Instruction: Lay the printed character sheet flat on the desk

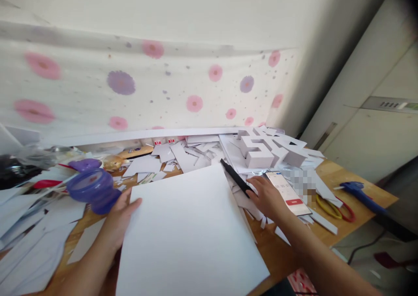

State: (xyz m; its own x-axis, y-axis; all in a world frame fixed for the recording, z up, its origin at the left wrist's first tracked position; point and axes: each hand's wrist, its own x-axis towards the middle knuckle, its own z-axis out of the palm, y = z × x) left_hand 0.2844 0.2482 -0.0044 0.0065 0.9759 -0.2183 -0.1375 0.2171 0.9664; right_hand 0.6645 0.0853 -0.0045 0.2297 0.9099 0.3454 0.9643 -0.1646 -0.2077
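A large white board lies on the wooden table in front of me. My left hand rests on its left edge, thumb on top, fingers under the sheet, holding it. My right hand reaches past the board's right edge and closes on the end of a black utility knife. A phone with a lit screen lies just right of that hand.
White offcuts and foam letters pile at the back. A purple jar stands near my left hand. Yellow and red scissors and a blue glue gun lie at right. A floral curtain hangs behind.
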